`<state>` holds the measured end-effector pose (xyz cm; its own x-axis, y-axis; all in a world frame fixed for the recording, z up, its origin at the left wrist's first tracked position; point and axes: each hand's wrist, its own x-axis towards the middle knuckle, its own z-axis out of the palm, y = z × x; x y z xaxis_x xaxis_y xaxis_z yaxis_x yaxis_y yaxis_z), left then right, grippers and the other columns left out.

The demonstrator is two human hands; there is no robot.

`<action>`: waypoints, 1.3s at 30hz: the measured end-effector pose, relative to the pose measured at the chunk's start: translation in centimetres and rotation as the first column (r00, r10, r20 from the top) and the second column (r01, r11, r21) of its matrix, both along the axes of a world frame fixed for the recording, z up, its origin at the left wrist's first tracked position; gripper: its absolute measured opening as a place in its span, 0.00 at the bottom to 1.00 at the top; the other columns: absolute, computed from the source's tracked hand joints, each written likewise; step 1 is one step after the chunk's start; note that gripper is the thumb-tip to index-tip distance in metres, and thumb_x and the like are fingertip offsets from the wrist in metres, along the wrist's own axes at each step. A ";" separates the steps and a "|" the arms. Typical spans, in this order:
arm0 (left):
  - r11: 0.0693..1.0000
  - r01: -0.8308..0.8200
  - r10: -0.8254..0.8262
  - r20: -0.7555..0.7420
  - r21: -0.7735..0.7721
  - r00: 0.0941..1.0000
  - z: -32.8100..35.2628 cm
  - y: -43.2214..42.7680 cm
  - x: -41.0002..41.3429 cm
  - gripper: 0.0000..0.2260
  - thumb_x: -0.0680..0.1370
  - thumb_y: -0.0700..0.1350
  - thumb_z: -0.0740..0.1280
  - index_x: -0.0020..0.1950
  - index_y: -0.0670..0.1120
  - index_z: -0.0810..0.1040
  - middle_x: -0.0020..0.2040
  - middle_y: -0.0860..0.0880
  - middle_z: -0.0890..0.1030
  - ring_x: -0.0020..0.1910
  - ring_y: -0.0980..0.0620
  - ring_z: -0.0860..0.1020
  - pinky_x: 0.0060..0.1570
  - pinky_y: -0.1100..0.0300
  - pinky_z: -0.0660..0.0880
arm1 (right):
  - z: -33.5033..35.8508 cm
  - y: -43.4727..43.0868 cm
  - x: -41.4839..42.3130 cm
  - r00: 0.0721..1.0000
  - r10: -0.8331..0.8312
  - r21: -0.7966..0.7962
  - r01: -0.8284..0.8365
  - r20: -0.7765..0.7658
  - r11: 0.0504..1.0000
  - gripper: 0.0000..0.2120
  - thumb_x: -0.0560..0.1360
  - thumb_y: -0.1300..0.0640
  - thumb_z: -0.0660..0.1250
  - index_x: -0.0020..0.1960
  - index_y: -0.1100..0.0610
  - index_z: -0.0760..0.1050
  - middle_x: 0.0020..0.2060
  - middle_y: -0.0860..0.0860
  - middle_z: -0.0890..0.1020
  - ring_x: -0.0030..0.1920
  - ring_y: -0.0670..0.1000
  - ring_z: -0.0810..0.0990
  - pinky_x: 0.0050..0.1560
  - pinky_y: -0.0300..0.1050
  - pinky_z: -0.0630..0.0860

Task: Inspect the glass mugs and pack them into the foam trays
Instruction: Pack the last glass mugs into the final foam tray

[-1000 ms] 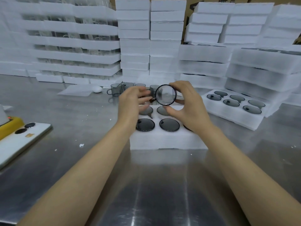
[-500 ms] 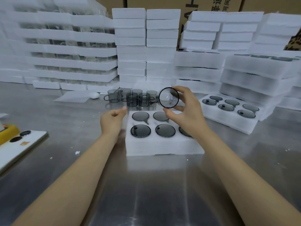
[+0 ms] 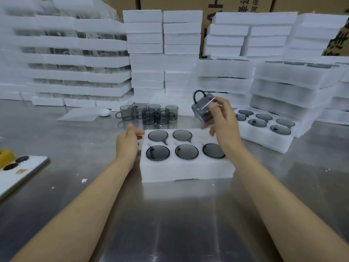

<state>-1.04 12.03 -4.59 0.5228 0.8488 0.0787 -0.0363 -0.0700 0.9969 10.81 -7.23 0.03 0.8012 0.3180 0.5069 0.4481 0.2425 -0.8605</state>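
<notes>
A white foam tray (image 3: 187,170) lies in front of me on the steel table, with several smoky grey glass mugs sunk into its holes. Its far right hole is hidden behind my right hand. My right hand (image 3: 223,120) grips a grey glass mug (image 3: 203,107) above the tray's far right corner, tilted, handle pointing up and left. My left hand (image 3: 127,141) rests against the tray's left side, fingers straight. Several loose grey mugs (image 3: 149,114) stand behind the tray.
A second foam tray (image 3: 268,137) holding mugs sits to the right. Tall stacks of foam trays (image 3: 162,53) line the back of the table. A white phone (image 3: 17,173) and a yellow object lie at the left edge. A small white oval object (image 3: 104,112) lies near the loose mugs.
My right hand has turned the mug from mouth-facing-me to tilted sideways and moved it right. My left hand let go of it earlier and now lies at the tray's left side.
</notes>
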 end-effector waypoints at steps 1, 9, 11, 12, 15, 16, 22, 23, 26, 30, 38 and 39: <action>1.000 0.007 -0.007 -0.007 -0.001 1.000 0.0 0.0 0.0 0.23 0.83 0.53 0.51 0.46 0.42 0.82 0.51 0.40 0.82 0.54 0.37 0.79 0.60 0.42 0.74 | 0.2 -0.1 0.3 0.995 -0.006 0.045 0.010 -0.096 0.999 0.14 0.71 0.46 0.61 0.54 0.49 0.74 0.38 0.46 0.79 0.24 0.47 0.72 0.24 0.37 0.65; 1.000 0.016 -0.015 0.014 -0.018 1.000 -0.2 0.1 0.3 0.22 0.84 0.51 0.51 0.41 0.45 0.79 0.48 0.41 0.83 0.47 0.44 0.79 0.59 0.46 0.73 | 0.1 -1.4 1.9 0.748 0.464 0.607 -0.103 -0.475 0.788 0.11 0.78 0.48 0.63 0.53 0.55 0.73 0.45 0.54 0.80 0.42 0.60 0.83 0.45 0.44 0.77; 1.000 0.015 -0.014 0.015 -0.023 1.000 -0.1 0.2 0.2 0.22 0.84 0.51 0.50 0.42 0.44 0.79 0.48 0.41 0.83 0.47 0.44 0.79 0.61 0.45 0.73 | 0.2 -1.2 2.3 0.749 0.418 0.601 -0.033 -0.514 0.799 0.17 0.79 0.44 0.61 0.60 0.56 0.71 0.49 0.55 0.79 0.45 0.59 0.81 0.45 0.43 0.78; 1.000 0.016 -0.015 0.016 -0.023 1.000 -0.1 0.2 0.2 0.23 0.84 0.51 0.50 0.42 0.44 0.79 0.47 0.41 0.82 0.47 0.44 0.79 0.61 0.44 0.73 | 0.2 -1.1 2.4 0.765 0.369 0.564 -0.009 -0.527 0.825 0.16 0.80 0.46 0.61 0.61 0.55 0.69 0.51 0.55 0.77 0.45 0.58 0.80 0.41 0.42 0.78; 1.000 0.020 -0.020 0.013 -0.024 1.000 -0.1 0.1 0.3 0.23 0.84 0.52 0.50 0.42 0.43 0.80 0.49 0.40 0.82 0.48 0.43 0.79 0.61 0.44 0.73 | 0.0 -0.8 2.2 0.888 0.127 0.316 0.022 -0.442 0.948 0.09 0.78 0.53 0.65 0.57 0.49 0.69 0.53 0.51 0.74 0.47 0.53 0.77 0.42 0.43 0.77; 1.000 0.018 -0.018 0.012 -0.024 1.000 -0.1 0.1 0.3 0.23 0.84 0.52 0.50 0.42 0.43 0.80 0.49 0.40 0.82 0.48 0.43 0.79 0.61 0.44 0.73 | -0.1 -0.9 2.0 0.930 0.044 0.216 0.039 -0.366 0.976 0.14 0.76 0.54 0.68 0.58 0.47 0.68 0.53 0.49 0.73 0.47 0.51 0.77 0.46 0.43 0.77; 0.999 0.016 -0.016 0.008 -0.029 1.000 -0.2 0.1 0.3 0.23 0.84 0.52 0.50 0.41 0.45 0.79 0.45 0.43 0.82 0.47 0.44 0.79 0.58 0.47 0.74 | -1.2 -1.5 1.6 0.974 -0.091 -0.358 0.161 0.207 0.920 0.26 0.68 0.59 0.75 0.63 0.49 0.72 0.54 0.47 0.76 0.52 0.47 0.76 0.48 0.40 0.77; 0.999 0.018 -0.017 0.007 -0.029 1.000 -0.2 0.1 0.3 0.23 0.84 0.52 0.50 0.41 0.45 0.79 0.45 0.42 0.82 0.47 0.44 0.79 0.58 0.47 0.74 | -1.4 -1.6 1.7 0.972 -0.059 -0.449 0.158 0.226 0.880 0.28 0.70 0.57 0.74 0.67 0.48 0.71 0.57 0.47 0.75 0.56 0.48 0.74 0.56 0.42 0.74; 1.000 0.014 -0.014 0.001 -0.016 1.000 -0.1 0.1 0.2 0.23 0.84 0.52 0.50 0.43 0.43 0.79 0.49 0.39 0.82 0.48 0.43 0.79 0.60 0.45 0.73 | -1.4 -1.7 1.9 0.966 0.017 -0.590 0.144 0.259 0.794 0.31 0.73 0.55 0.71 0.72 0.44 0.65 0.63 0.46 0.71 0.62 0.47 0.71 0.62 0.42 0.68; 1.000 0.015 -0.015 0.000 -0.010 1.000 0.0 0.0 0.2 0.22 0.84 0.51 0.50 0.44 0.43 0.79 0.49 0.39 0.82 0.47 0.43 0.79 0.58 0.46 0.74 | -1.2 -1.7 1.7 0.941 0.064 -0.694 0.198 0.333 0.692 0.29 0.73 0.55 0.69 0.72 0.43 0.66 0.62 0.45 0.71 0.61 0.46 0.71 0.57 0.39 0.66; 1.000 0.009 -0.009 -0.015 0.012 1.000 -0.3 0.1 0.4 0.21 0.83 0.51 0.50 0.43 0.44 0.79 0.45 0.42 0.82 0.42 0.45 0.79 0.48 0.51 0.76 | -1.5 -2.7 2.5 0.965 0.212 -0.649 -0.064 0.153 0.758 0.21 0.77 0.53 0.67 0.68 0.39 0.69 0.64 0.39 0.70 0.65 0.43 0.70 0.67 0.41 0.64; 1.000 0.010 -0.009 -0.015 0.013 1.000 -0.4 0.2 0.5 0.21 0.83 0.51 0.51 0.43 0.44 0.79 0.44 0.42 0.82 0.41 0.46 0.79 0.45 0.53 0.76 | -1.6 -2.7 2.7 0.965 0.223 -0.654 -0.082 0.136 0.752 0.21 0.77 0.52 0.66 0.68 0.38 0.68 0.64 0.38 0.69 0.65 0.42 0.69 0.67 0.41 0.63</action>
<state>-0.56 12.20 -4.98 0.5321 0.8428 0.0815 -0.0222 -0.0824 0.9964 13.46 -9.98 -1.56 0.6217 0.7323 0.2779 0.6262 -0.2516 -0.7380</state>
